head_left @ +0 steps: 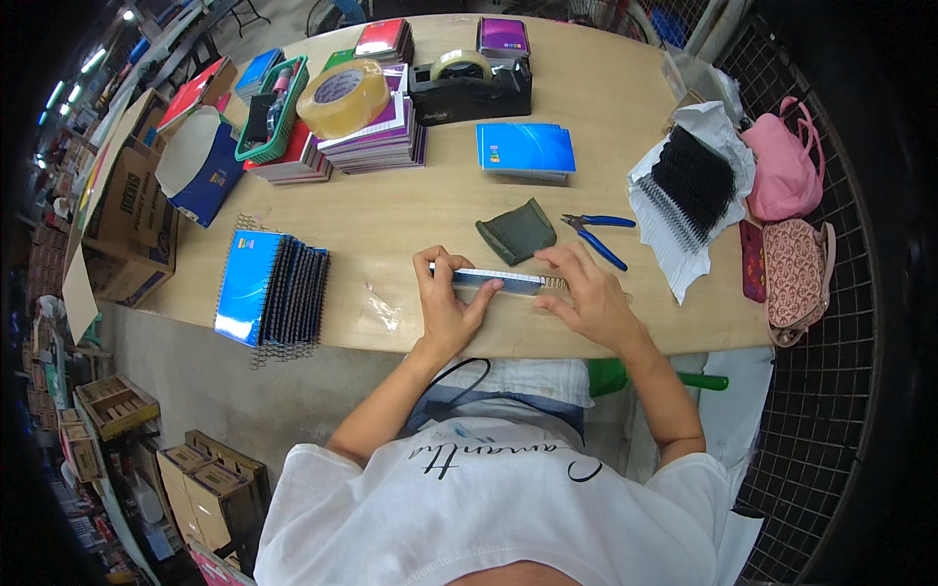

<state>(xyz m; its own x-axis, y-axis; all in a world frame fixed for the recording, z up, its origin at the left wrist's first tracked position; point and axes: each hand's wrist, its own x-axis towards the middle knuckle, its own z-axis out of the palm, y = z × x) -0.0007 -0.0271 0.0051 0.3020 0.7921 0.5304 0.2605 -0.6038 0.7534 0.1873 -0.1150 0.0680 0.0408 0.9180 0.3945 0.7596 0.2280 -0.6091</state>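
Note:
Near the table's front edge, my left hand (448,308) grips a small notebook (508,282) held edge-on, thumb along its near side. A thin dark spiral wire (555,282) sticks out from the notebook's right end and runs under my right hand (589,298). Thumb and forefinger of that hand are parted on either side of the wire, with no pinch showing. Just beyond lie a dark green cloth pad (516,232) and blue-handled cutting pliers (599,237). To the left stands a stack of blue spiral notebooks (256,288), coil ends poking out.
At right, black spiral wires (692,181) lie on white paper (674,264), beside a pink bag (782,168) and patterned pouch (796,273). Blue booklets (526,148), a tape dispenser (471,96), tape roll (342,100) and green basket (274,109) occupy the far side. A carton (132,210) adjoins the left edge.

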